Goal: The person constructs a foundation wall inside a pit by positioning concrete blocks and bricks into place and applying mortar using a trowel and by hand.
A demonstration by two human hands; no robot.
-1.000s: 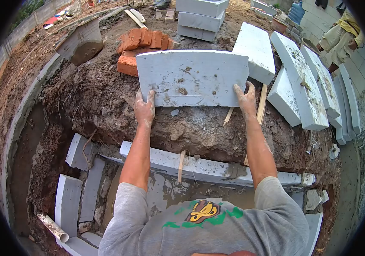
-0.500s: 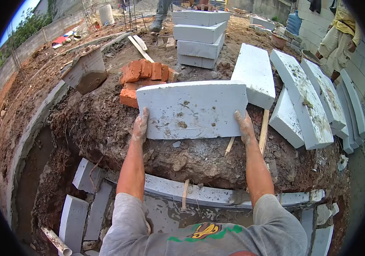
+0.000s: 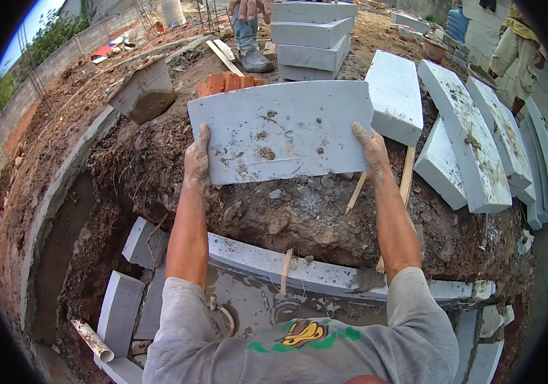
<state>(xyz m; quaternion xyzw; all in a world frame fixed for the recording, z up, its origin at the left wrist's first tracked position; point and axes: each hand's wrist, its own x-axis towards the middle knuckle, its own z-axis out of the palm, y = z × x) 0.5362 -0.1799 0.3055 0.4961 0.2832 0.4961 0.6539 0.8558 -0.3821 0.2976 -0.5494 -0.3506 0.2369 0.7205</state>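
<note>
A large pale grey lightweight concrete block (image 3: 283, 134), spotted with mud, is held up before me by its two short ends. My left hand (image 3: 198, 155) grips the left end, thumb on the near face. On the right end, my right hand (image 3: 372, 150) is closed the same way; the fingers behind the block are hidden. Below it lies a dirt bank (image 3: 267, 221), and lower still a course of laid blocks (image 3: 312, 272) edges a muddy wet pit (image 3: 248, 304). Behind the block, red bricks (image 3: 226, 83) are partly covered.
A stack of blocks (image 3: 312, 54) stands ahead, with a co-worker's hand (image 3: 250, 9) and boot (image 3: 254, 61) beside it. More blocks (image 3: 462, 137) lean at the right, near another person (image 3: 517, 51). A mortar trough (image 3: 142, 89) and a pipe (image 3: 93, 341) are at the left.
The block in my hands has come up and nearer, tilting slightly and covering more of the red bricks. The co-worker's hand has shifted left off the stack, and the boot has come closer.
</note>
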